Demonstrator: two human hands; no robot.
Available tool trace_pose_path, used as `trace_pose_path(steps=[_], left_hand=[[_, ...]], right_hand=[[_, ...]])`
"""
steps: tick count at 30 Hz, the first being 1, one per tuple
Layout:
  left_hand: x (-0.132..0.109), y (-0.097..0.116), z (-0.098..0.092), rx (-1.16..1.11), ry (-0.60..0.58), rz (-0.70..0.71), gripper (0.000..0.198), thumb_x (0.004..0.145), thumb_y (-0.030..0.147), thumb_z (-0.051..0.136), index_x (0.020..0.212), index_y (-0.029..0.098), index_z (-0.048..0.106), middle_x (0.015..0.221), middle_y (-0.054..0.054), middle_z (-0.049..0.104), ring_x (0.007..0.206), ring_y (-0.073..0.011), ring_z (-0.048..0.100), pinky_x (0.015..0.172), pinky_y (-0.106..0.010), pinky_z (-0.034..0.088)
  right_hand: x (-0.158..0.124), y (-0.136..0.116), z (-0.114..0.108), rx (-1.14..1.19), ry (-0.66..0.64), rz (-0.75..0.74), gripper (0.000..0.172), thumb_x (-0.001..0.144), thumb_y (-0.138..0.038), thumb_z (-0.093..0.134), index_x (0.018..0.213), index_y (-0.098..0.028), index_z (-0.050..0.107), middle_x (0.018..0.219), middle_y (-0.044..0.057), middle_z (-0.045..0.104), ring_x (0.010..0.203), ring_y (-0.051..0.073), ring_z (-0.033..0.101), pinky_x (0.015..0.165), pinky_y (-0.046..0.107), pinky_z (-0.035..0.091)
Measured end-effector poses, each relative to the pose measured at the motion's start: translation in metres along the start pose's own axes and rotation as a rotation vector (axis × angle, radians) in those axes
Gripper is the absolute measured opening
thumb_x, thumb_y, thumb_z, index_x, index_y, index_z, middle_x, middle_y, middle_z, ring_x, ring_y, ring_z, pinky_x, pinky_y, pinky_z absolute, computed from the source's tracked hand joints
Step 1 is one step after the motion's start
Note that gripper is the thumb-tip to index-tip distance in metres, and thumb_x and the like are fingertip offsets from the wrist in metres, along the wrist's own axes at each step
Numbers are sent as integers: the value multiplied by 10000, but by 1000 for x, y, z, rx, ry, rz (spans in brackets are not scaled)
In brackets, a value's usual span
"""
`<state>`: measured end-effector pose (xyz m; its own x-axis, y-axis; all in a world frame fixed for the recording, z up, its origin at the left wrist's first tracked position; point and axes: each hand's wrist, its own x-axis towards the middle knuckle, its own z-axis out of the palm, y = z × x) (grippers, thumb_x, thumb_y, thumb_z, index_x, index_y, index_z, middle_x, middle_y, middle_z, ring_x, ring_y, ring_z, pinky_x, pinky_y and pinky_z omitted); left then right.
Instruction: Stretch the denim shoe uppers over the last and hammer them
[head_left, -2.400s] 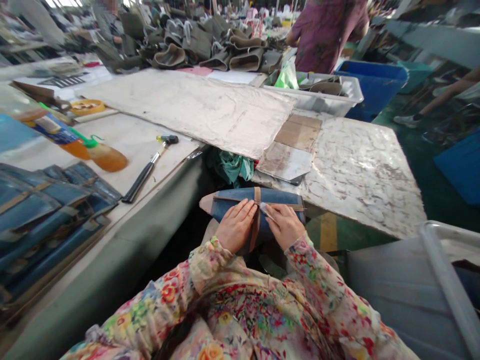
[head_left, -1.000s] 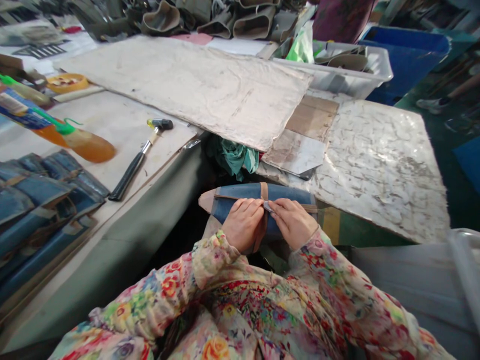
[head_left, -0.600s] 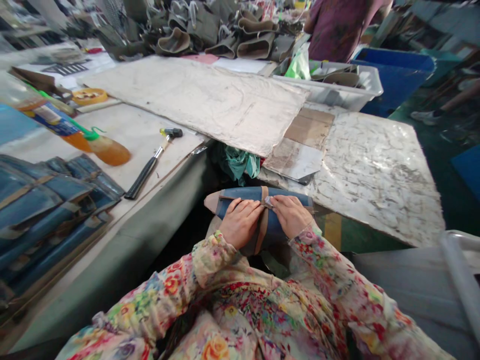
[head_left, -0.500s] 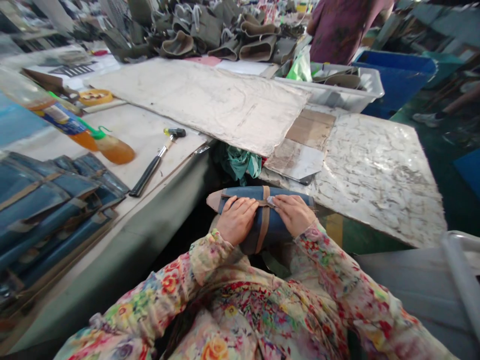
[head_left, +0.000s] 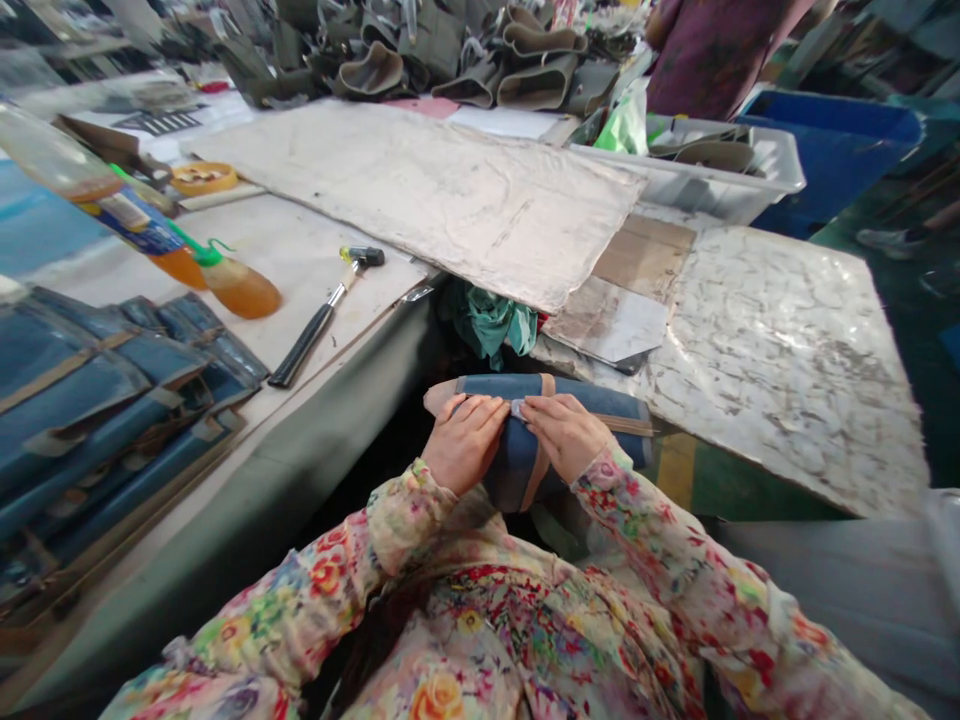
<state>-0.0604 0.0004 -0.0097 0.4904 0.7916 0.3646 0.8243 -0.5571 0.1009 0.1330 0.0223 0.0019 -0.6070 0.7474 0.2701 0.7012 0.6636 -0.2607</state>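
A blue piece [head_left: 517,470] with tan strips lies across my lap, its pale pointed end to the left. My left hand [head_left: 463,440] rests on its upper left part, fingers together and curled over the strip that runs lengthwise. Close beside it, my right hand [head_left: 568,432] pinches a small whitish item [head_left: 517,408] against the same strip, near where a crossing strip passes. What lies under the fingers of my left hand is hidden.
A hammer [head_left: 326,318] and an orange-liquid bottle [head_left: 244,288] lie on the left table, by stacked blue pieces [head_left: 82,370]. White boards [head_left: 780,340] extend right. A person [head_left: 697,55] stands behind a plastic bin [head_left: 772,180].
Both hands have shifted left along the blue piece, my right hand with the whitish item. More of the lengthwise strip now shows on the right. The view has turned slightly.
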Motion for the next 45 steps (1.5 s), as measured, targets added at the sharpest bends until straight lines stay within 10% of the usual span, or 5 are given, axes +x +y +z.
trace_pose_path(steps=[21,29,34,45], left_hand=[[-26,-34,-21,6,-36,-299,303,900,300,375,1101,196,578,1124,-51,593,1031,-190,500,917,-345,329],[-15,-124,-85,222,88,-609,373,860,313,383,1161,154,535,1205,-96,515,1098,-245,455,942,-366,334],[-8,-177,-95,353,-161,-921,423,812,343,413,1142,110,540,1141,-165,532,1053,-327,463,854,-426,392],[7,-163,-93,91,-166,-991,407,820,407,375,1104,152,517,896,-113,600,849,-263,568,719,-338,430]], right_hand=[[57,-40,17,9,-167,-37,342,884,-188,369,1175,-191,548,1196,45,547,1003,199,474,761,298,496],[14,-7,4,-58,-73,-26,336,868,-180,385,1139,-184,584,1146,62,578,959,198,499,821,320,480],[-21,10,-7,-147,-20,-28,349,853,-151,387,1137,-158,590,1143,75,583,975,207,503,856,334,475],[-74,14,-5,-127,255,144,314,879,-235,415,1137,-186,588,1104,43,606,983,175,537,871,312,475]])
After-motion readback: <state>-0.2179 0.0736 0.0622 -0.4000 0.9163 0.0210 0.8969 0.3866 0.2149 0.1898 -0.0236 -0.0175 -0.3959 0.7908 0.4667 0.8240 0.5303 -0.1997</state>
